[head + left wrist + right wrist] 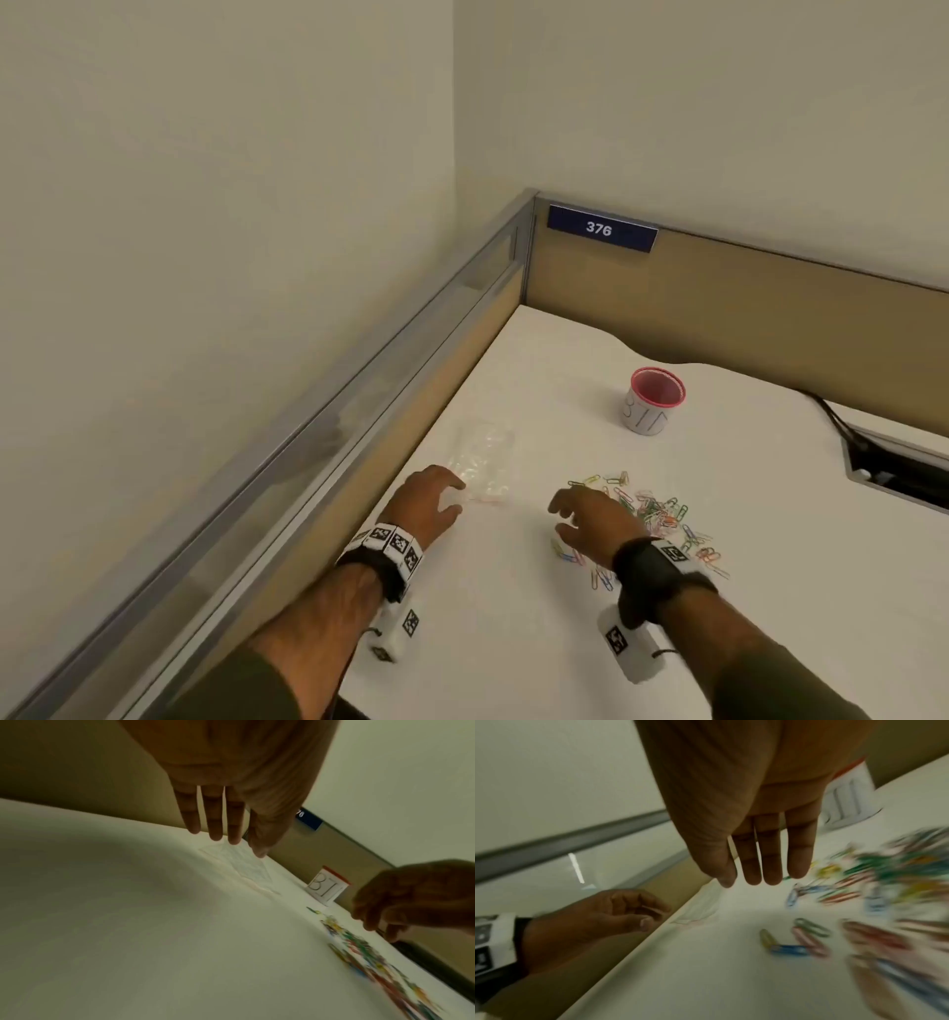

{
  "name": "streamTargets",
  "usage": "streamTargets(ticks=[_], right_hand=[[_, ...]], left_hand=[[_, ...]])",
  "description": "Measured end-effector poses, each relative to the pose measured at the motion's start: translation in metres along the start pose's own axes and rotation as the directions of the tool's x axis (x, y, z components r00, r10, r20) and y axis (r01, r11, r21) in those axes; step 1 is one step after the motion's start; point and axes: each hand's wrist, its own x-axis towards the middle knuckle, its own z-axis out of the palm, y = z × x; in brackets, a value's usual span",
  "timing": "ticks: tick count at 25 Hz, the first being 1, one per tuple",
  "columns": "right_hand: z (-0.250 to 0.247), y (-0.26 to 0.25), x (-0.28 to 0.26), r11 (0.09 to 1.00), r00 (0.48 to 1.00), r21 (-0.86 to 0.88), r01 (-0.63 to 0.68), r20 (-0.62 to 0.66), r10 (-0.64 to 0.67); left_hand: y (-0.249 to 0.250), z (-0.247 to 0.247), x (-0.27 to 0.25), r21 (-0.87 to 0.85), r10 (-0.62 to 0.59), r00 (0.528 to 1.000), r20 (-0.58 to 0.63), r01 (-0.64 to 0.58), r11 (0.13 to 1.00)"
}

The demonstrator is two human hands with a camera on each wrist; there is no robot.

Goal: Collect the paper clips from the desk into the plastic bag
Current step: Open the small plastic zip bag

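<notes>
A clear plastic bag (482, 465) (241, 864) (703, 908) lies flat on the white desk (513, 616) near the left divider. My left hand (429, 501) (226, 821) (618, 912) hovers at the bag's near edge with fingers straight and holds nothing. A scatter of coloured paper clips (655, 511) (359, 949) (875, 882) lies to the right. My right hand (585, 516) (762, 858) (401, 902) hangs over the left side of the pile, fingers extended and empty.
A white cup with a red rim (652, 401) (326, 887) marked BIN stands behind the clips. A low partition (359, 411) runs along the left and back edges, with a blue 376 plate (601, 227). A cable cut-out (904, 473) opens at the right.
</notes>
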Motion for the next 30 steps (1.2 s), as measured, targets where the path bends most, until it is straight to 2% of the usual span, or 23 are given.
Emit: streamTargets(ticks=[3,8,12,14,18,20,22,25,27,28,30], right_hand=[[0.014,-0.021,0.045,0.999,0.999,0.031,-0.044,0.025,0.043],[0.036,-0.041,0.071,0.979,0.987,0.129,-0.159,0.046,0.155],[0.04,-0.047,0.086,0.94,0.983,0.286,-0.184,0.032,0.183],[0.04,-0.044,0.091,0.924,0.979,0.328,-0.197,0.024,0.201],[0.035,-0.039,0.094,0.893,0.968,0.407,-0.195,-0.069,0.243],[0.028,-0.039,0.091,0.834,0.949,0.523,-0.173,-0.139,0.284],[0.02,-0.039,0.086,0.745,0.912,0.651,-0.147,-0.202,0.357],[0.006,-0.043,0.077,0.57,0.853,0.815,-0.104,-0.222,0.472],[-0.001,-0.046,0.069,0.448,0.857,0.892,-0.057,-0.187,0.481],[-0.004,-0.047,0.065,0.418,0.873,0.908,-0.032,-0.178,0.454],[-0.009,-0.048,0.059,0.453,0.901,0.891,-0.01,-0.189,0.39]], left_hand=[[-0.005,-0.003,0.032,0.126,-0.006,0.997,0.076,-0.004,0.992],[-0.005,-0.002,0.048,0.29,0.025,0.976,0.215,-0.089,0.953],[-0.002,-0.001,0.056,0.316,0.115,0.974,0.194,-0.173,0.933],[0.002,0.0,0.059,0.318,0.171,0.976,0.136,-0.206,0.925],[0.014,0.0,0.058,0.272,0.202,0.974,0.103,-0.223,0.936],[0.019,0.0,0.057,0.146,0.156,0.987,0.039,-0.16,0.976],[0.029,-0.003,0.056,-0.067,0.086,0.995,-0.058,-0.089,0.994],[0.051,-0.008,0.054,-0.359,-0.026,0.99,-0.14,-0.026,0.933],[0.066,-0.012,0.049,-0.521,-0.081,0.991,-0.104,0.015,0.853],[0.073,-0.013,0.046,-0.569,-0.083,0.994,-0.073,0.026,0.822],[0.085,-0.014,0.043,-0.622,-0.057,0.998,-0.023,0.031,0.783]])
